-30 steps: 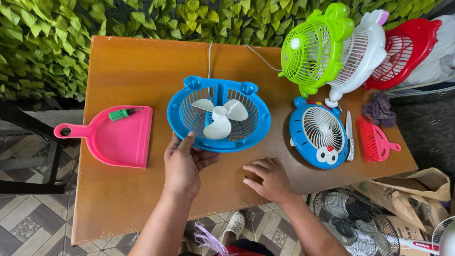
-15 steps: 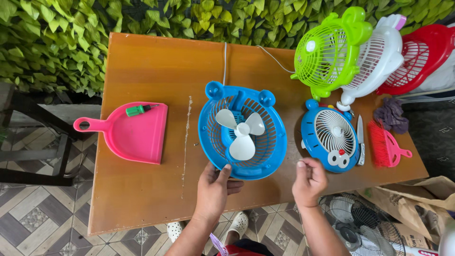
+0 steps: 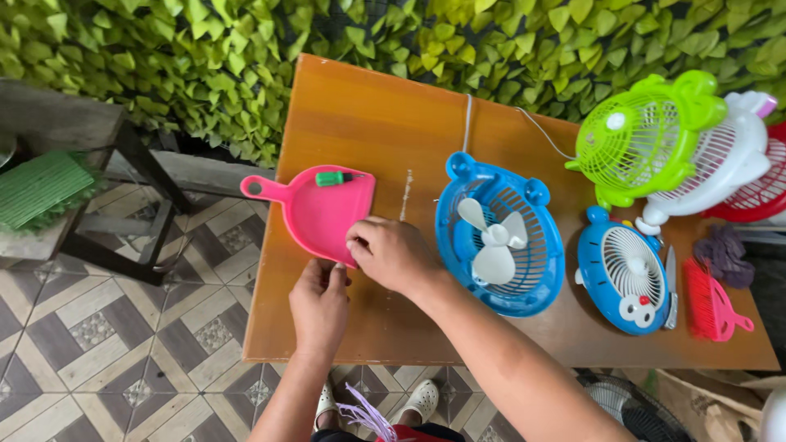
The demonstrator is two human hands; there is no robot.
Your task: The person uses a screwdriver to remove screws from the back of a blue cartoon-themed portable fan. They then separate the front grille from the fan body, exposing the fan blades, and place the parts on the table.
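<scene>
A pink dustpan (image 3: 321,211) lies on the left part of the orange table (image 3: 368,131), with a small green screwdriver (image 3: 334,178) in it. My right hand (image 3: 395,255) reaches across and pinches the dustpan's near right corner. My left hand (image 3: 319,304) rests on the table just below the dustpan's front edge, fingers touching it. To the right lies an open blue fan housing (image 3: 501,234) with white blades, its white cord running to the far edge.
A blue fan front cover (image 3: 625,270), a knife (image 3: 670,286) and a pink brush (image 3: 711,304) lie at the right. Green (image 3: 647,135), white (image 3: 720,160) and red (image 3: 765,192) fans stand at the far right. A leafy wall is behind; tiled floor lies left.
My view shifted left. My left hand left the blue fan housing and moved to the dustpan; my right hand crossed over from the table's right side and took the dustpan's corner.
</scene>
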